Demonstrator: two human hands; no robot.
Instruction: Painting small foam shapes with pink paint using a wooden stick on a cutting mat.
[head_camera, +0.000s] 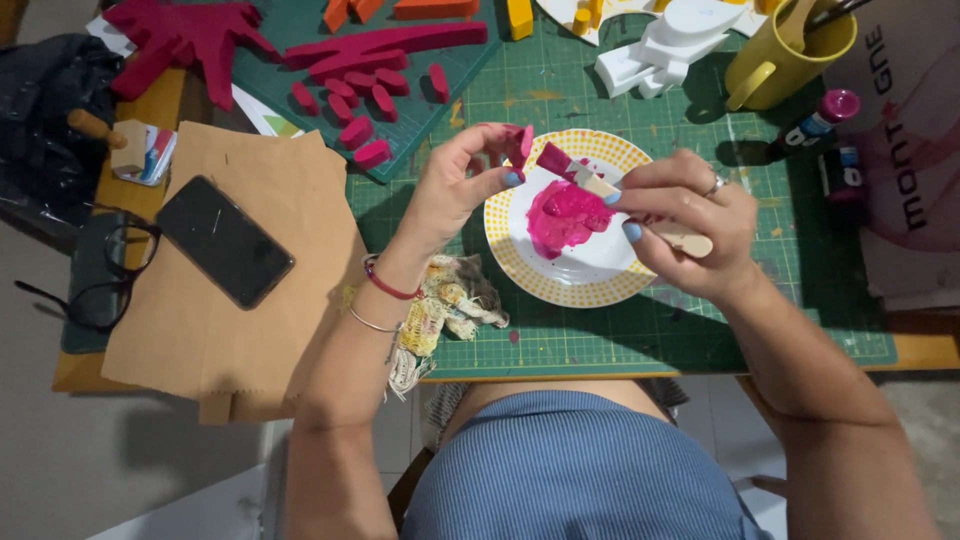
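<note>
Right hand (680, 225): is gripping brush (600, 187), pinching low for control.
Left hand (455, 185): is pinching small piece (519, 145) above plate (600, 285).
Advice: painting with light strokes, keeping fingertips off wet paint (565, 215).

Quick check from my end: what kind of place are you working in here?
Most likely a home craft or hobby table. A green cutting mat covers it, a plate holds pink paint, and painted pink pieces lie drying; the right hand holds a brush.
</note>
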